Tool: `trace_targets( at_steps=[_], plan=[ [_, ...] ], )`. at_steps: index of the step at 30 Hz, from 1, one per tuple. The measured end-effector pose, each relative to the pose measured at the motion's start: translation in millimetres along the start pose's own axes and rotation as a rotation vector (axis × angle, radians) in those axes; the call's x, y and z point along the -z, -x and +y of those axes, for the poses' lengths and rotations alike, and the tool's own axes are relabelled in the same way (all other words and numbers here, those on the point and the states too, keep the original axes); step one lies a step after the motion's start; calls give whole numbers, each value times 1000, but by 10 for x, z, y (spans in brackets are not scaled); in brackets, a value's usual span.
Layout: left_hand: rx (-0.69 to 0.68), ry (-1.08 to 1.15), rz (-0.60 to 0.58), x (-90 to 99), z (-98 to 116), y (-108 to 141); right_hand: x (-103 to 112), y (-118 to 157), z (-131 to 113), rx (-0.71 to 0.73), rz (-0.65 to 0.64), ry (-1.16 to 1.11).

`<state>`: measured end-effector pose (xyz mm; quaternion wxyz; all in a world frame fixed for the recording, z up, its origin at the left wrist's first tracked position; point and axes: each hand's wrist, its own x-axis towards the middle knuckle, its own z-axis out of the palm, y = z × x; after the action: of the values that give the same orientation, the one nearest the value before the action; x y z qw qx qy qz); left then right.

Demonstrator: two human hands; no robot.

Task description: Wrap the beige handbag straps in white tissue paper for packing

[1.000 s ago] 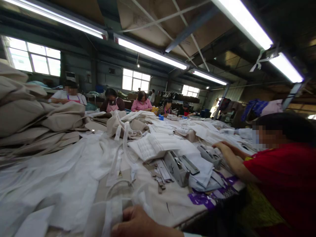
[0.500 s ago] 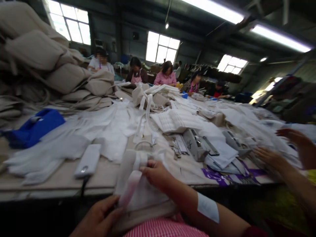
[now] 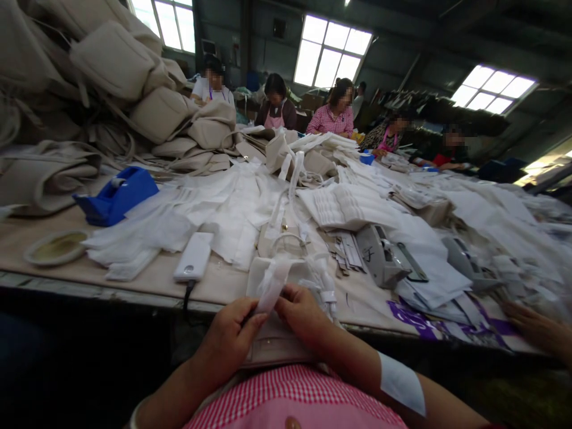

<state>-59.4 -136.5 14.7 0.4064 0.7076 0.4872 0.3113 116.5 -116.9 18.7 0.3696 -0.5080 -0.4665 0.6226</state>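
Note:
A beige handbag (image 3: 263,353) lies at the table's front edge against my apron, its upper part covered with white wrapping. My left hand (image 3: 232,333) is closed, pinching a strip of thin white foam wrap (image 3: 274,283) between thumb and fingers. Close beside it, my right hand (image 3: 306,316) has its fingers closed at the strip's right edge. The strip stands up at a slant above the bag. To the right of it a white wrapped strap (image 3: 327,292) hangs over the bag. Another beige bag with a curved handle (image 3: 289,239) lies just beyond.
A blue tape dispenser (image 3: 118,196), a round dish (image 3: 56,247) and a white power bank (image 3: 193,257) with a cable are left. Grey tape dispensers (image 3: 378,256) stand right. Beige bags (image 3: 116,59) are heaped far left. A co-worker's hand (image 3: 538,328) rests at the right edge.
My left hand has moved up and right, bringing the foam strip upright near my right hand. The view has shifted, and the co-worker's hands have moved towards the right edge.

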Motion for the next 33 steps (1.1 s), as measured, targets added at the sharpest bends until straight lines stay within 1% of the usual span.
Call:
trace_targets(
  at_steps=[3,5,6,8,10,13,15,16,18,21,24,26,28,30,33],
  plan=[
    [162,148,-6,-40,-37,-8,-20,19,1,87,26,109],
    [248,212,-27,-47,-45,-33,-28,29,10,102,17,136],
    [270,236,-56,-44,-45,-50,-27,34,21,104,8,143],
    [270,272,-150,-27,-36,-91,-15,49,49,102,-18,151],
    [254,273,-232,1,-15,-130,15,70,66,81,-79,152],
    [238,211,-277,37,37,-168,76,99,42,63,-211,99],
    [237,199,-298,44,70,-176,109,100,8,61,-234,84],
    [236,202,-316,43,82,-175,118,93,-4,50,-212,99],
    [240,218,-336,37,89,-168,122,67,-9,19,-126,154],
    [281,284,-348,56,83,-157,91,32,17,-2,-21,213],
    [309,369,-413,123,108,-168,44,32,39,10,18,218],
    [300,349,-435,165,144,-190,16,42,46,32,37,204],
    [296,301,-412,175,170,-217,-7,49,56,52,60,196],
    [295,296,-373,147,166,-238,-24,48,69,65,79,193],
    [332,396,-363,71,113,-254,-36,42,75,83,97,208]
  ],
)
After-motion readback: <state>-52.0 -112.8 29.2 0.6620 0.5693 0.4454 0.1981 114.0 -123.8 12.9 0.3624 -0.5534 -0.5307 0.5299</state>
